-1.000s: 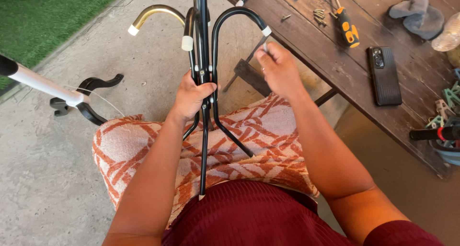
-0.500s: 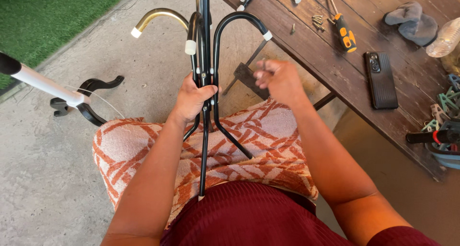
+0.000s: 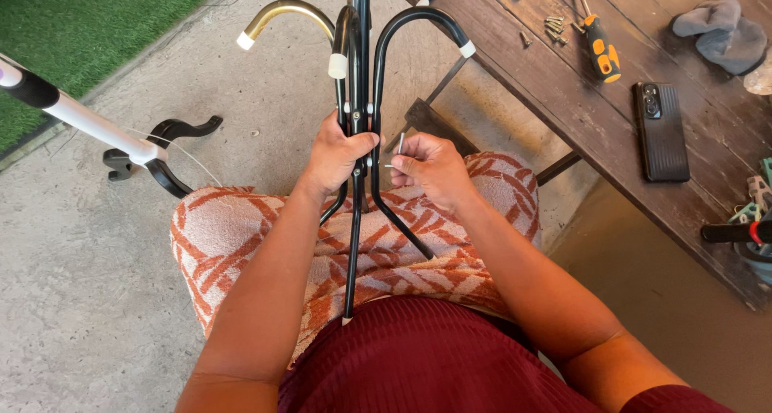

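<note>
Black metal hooks [image 3: 362,123] of a rack stood upright over your lap, their bundled stems gripped in your left hand [image 3: 338,157], fingers clamped round them. Your right hand [image 3: 430,168], just beside the stems, pinched a small silver screw [image 3: 400,145] between its fingertips. On the wooden table [image 3: 563,99] lay a screwdriver [image 3: 599,47] and a phone [image 3: 661,131].
</note>
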